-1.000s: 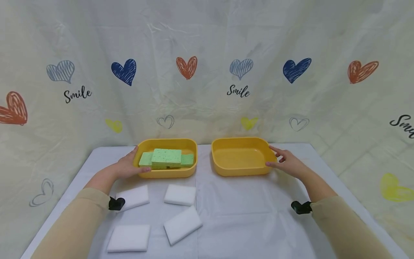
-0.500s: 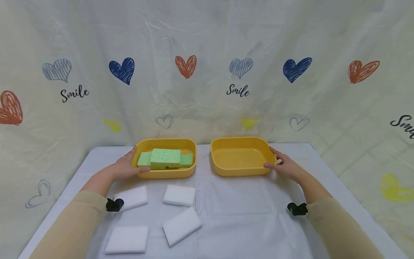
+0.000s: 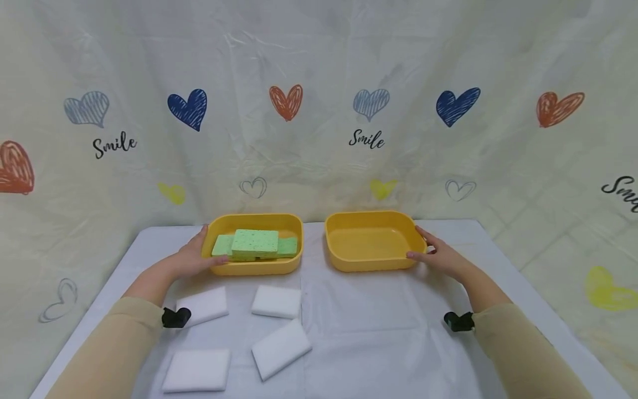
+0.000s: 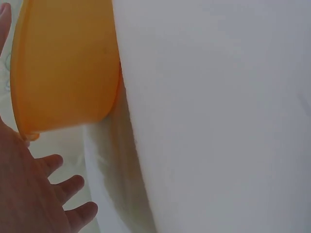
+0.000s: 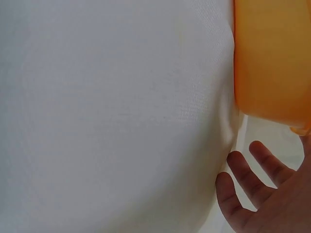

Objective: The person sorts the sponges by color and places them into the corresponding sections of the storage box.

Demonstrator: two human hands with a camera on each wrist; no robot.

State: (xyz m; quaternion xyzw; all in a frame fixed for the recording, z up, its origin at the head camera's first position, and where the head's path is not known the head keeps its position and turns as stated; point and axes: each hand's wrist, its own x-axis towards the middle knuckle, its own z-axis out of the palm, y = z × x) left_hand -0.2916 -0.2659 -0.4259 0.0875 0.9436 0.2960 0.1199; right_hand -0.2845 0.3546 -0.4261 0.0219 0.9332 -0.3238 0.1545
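Observation:
At the left end of a yellow tray is my left hand, its thumb along the near wall and its fingers at the end. In the left wrist view, several fingers spread loosely below that tray. Several green speckled sponges lie inside it, one on top of the others. My right hand touches the right end of a second yellow tray, thumb at the near corner and a finger at the far one. The right wrist view shows its other fingers apart from the wall.
In front of the left tray lie several white rectangular pads, one partly behind the left wrist. A white cloth covers the table. Close behind the trays hangs a backdrop printed with hearts and words.
My right hand has moved slightly left, in against the right tray's end. The left hand stays at the left tray. The head view has shifted a little.

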